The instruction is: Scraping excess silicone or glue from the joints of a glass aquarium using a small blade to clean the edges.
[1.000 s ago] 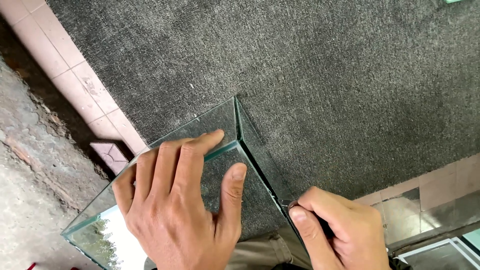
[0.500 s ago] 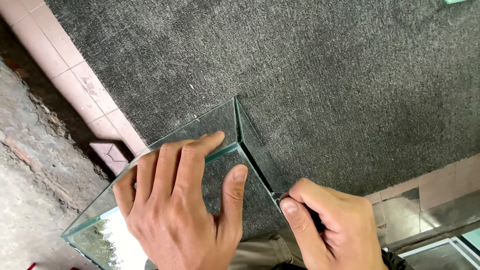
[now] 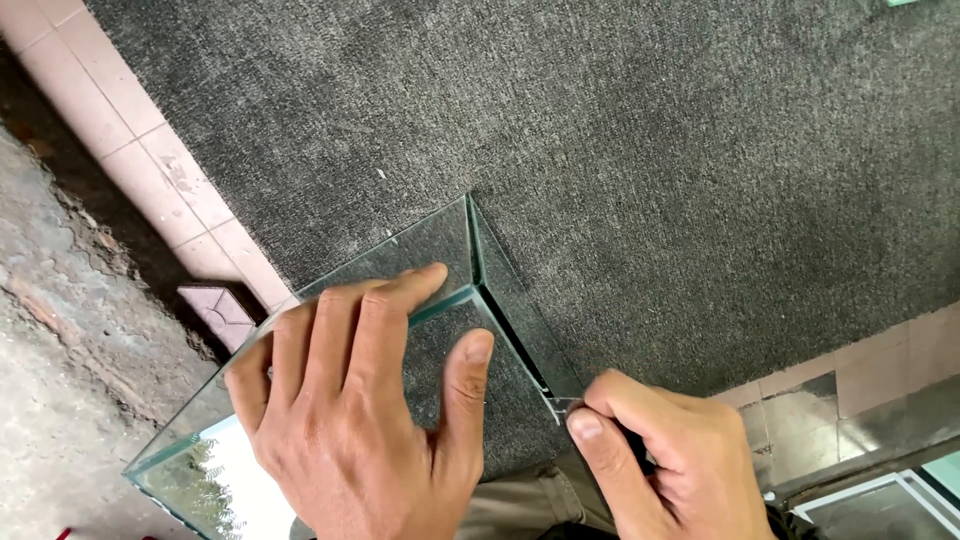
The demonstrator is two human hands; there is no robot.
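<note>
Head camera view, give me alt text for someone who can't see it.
A left hand presses on a glass box standing on grey carpet, while the right hand holds a small blade at the box's near corner seam. Pink tiles border the carpet.

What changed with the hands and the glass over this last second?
The right hand slid slightly up along the glass box edge, its small blade now at the seam, thumb forward. The left hand stayed pressed flat on the glass; the box did not move on the grey carpet.
</note>
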